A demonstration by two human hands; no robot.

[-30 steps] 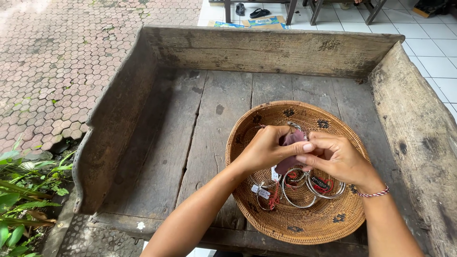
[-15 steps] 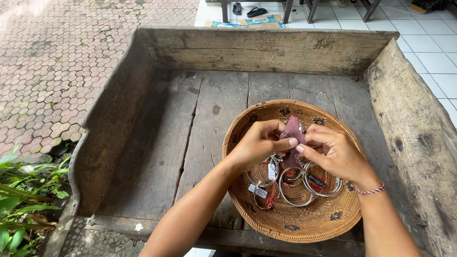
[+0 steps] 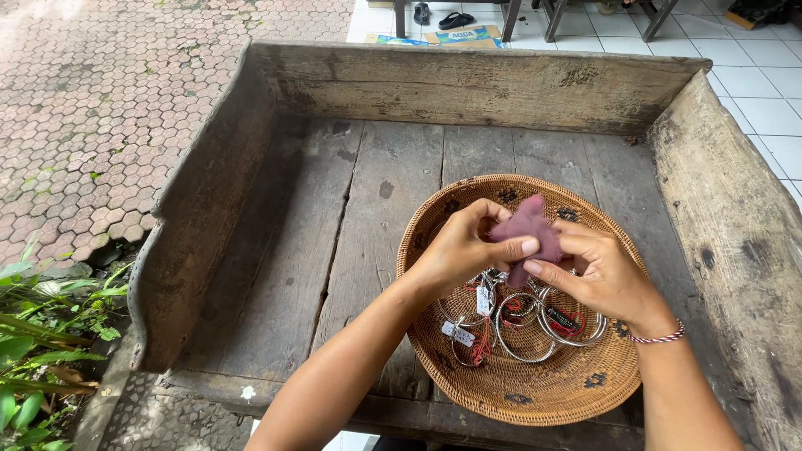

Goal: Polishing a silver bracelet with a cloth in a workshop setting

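View from the head camera, looking down into a weathered wooden tray (image 3: 368,217) with raised plank sides. A round woven basket (image 3: 535,392) with dark patterned marks around its rim rests on the tray floor, toward the right half.

The left hand (image 3: 464,250) and the right hand (image 3: 601,276) meet above the middle of the basket. Both are closed on a small piece of purple cloth (image 3: 528,224): the left thumb and fingers pinch its left and lower edge, and the right fingers hold it from the right and from behind. The cloth is held up off the basket, its upper corner standing free above the fingers. Whether anything is wrapped inside it cannot be told.

Below the hands, on the basket floor, lies a cluster of silver metal bangles (image 3: 522,330), overlapping one another. Small white tags (image 3: 461,334) and pieces of red string (image 3: 479,351) are attached to several of them. The bangles lie partly under the hands, so their number cannot be told.

A red-and-white braided bracelet (image 3: 660,337) circles the right wrist.

Outside the tray: hexagonal paving stones (image 3: 100,108) at upper left, green plant leaves (image 3: 33,334) at lower left, white floor tiles (image 3: 752,83) at upper right, and a pair of dark sandals (image 3: 443,17) at the top edge.
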